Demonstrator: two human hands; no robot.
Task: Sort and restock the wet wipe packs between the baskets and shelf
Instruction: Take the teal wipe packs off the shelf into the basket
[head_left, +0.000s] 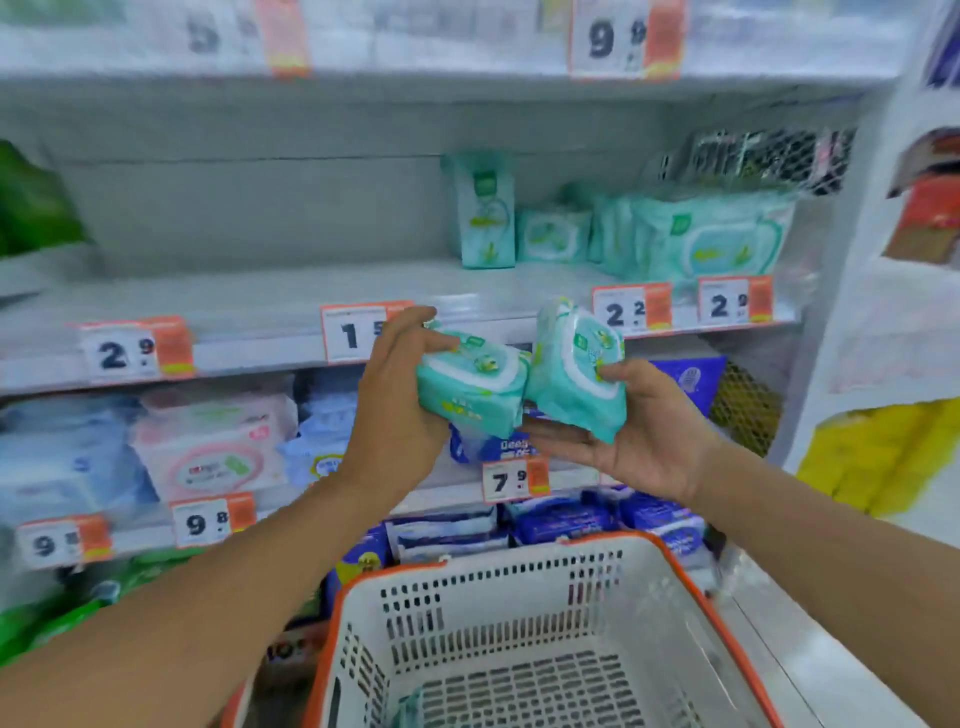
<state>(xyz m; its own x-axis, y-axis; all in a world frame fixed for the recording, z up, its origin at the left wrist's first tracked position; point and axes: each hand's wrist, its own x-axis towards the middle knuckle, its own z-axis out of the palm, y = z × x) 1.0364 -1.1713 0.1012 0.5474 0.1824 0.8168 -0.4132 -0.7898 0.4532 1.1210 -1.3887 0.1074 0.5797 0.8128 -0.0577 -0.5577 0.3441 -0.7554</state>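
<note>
Two teal wet wipe packs, white flip lids, soft crinkled wrap. Left hand (400, 395) grips left pack (470, 382) — lid up, long axis across. Right hand (631, 436) holds right pack (574, 371) upright, thumb pinching lid face. Packs touch, held before shelf edge (249, 353). Bare shelf stretch at left; white basket (519, 623) below.

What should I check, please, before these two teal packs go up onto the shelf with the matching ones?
1. Left hand grips its pack: ok.
2. Right hand holds the second pack: ok, thumb on its front.
3. Bare space on the shelf left of the matching packs: ok.
4. Packs match the shelf stock in colour: ok; labels blurred, cannot tell.
5. Basket emptied: cannot tell; something teal shows at its bottom edge.
</note>
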